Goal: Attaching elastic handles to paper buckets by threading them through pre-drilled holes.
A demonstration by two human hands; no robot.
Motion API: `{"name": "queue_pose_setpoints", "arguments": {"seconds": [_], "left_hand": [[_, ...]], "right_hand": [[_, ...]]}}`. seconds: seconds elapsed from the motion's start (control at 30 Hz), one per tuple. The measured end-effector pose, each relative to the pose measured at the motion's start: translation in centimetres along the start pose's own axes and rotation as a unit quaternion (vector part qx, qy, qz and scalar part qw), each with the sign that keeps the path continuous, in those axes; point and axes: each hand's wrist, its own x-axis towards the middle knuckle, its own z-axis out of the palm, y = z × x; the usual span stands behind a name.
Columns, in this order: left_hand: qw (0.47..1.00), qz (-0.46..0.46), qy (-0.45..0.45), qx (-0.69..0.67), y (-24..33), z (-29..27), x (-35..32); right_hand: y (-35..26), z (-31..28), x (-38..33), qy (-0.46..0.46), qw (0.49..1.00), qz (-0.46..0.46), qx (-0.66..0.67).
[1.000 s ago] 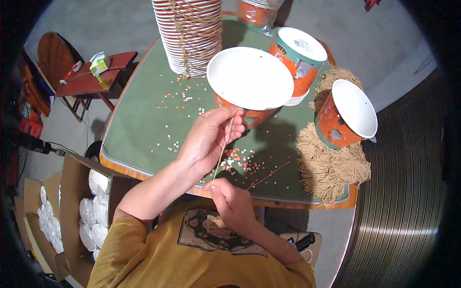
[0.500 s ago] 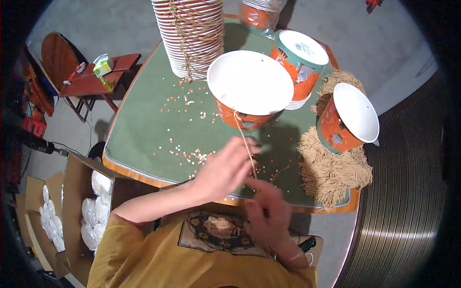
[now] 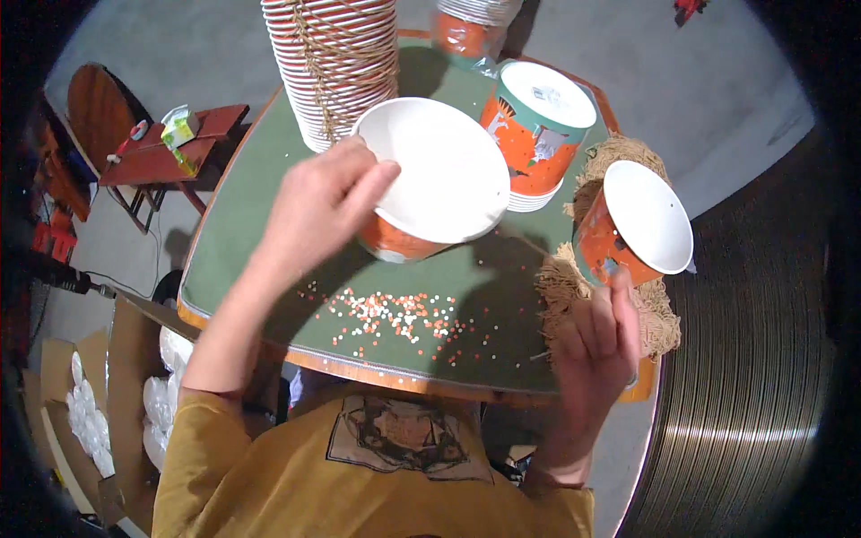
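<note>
A white-lined orange paper bucket (image 3: 439, 175) stands on the green-covered table in front of me. My left hand (image 3: 325, 202) is closed on its left rim, the thumb over the inner side. At the right, my right hand (image 3: 596, 336) is raised over the table edge, fingers curled into a pinch; what they hold, if anything, cannot be made out. Just beyond it lies a bundle of tan twine (image 3: 659, 327), with a second orange bucket (image 3: 610, 238) tilted on top. A faint, blurred strand shows between the first bucket and the twine.
Tall nested buckets with twine handles (image 3: 336, 72) stand at the back left. An upside-down bucket stack (image 3: 538, 134) is behind right. Orange and white paper dots (image 3: 404, 314) litter the near cloth. Open cartons (image 3: 134, 386) sit on the floor at left.
My hands have moved apart: the left went up and left onto the bucket's rim, the right moved right toward the twine. The bucket has turned, and the strand at its front no longer shows there.
</note>
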Motion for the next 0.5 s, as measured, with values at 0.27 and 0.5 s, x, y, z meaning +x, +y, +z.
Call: {"name": "queue_pose_setpoints", "arguments": {"seconds": [0.27, 0.5], "left_hand": [[0.990, 0.089, 0.104, 0.034, -4.1, -3.3, -0.9], [0.994, 0.000, -0.044, -0.103, 6.8, 1.8, -6.8]], "right_hand": [[4.8, 0.4, 5.0, -0.049, 0.945, 0.140, 0.291], [6.3, 2.3, 5.3, -0.074, 0.945, 0.145, 0.283]]}}
